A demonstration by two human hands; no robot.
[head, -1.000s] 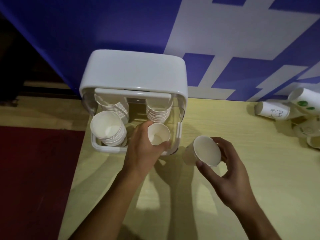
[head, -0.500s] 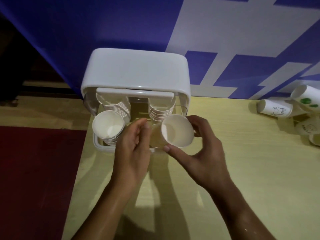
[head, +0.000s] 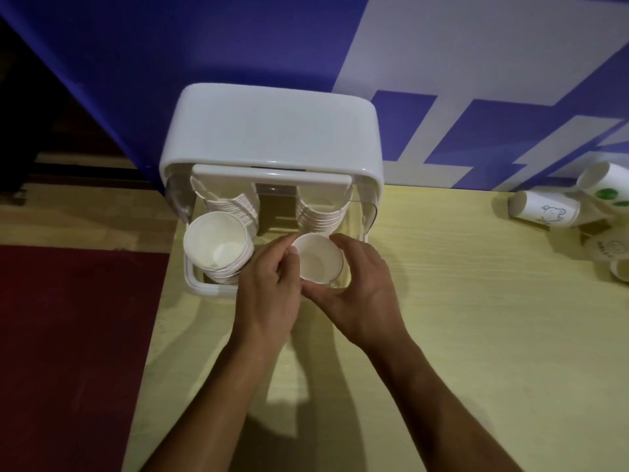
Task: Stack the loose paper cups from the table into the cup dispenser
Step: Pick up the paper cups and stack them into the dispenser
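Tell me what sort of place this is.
Probably a self-serve drinks corner, perhaps in an office or hall. A white cup dispenser holding stacks of paper cups stands on a wood-grain table against a blue-and-white wall, with loose printed cups lying at the right.

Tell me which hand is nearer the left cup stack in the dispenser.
Left. The left hand is just right of the stack; the right hand is farther right, past the cup it grips.

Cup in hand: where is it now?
The cup is mid-frame in head view, between left hand and right hand, at the right stack of the dispenser.
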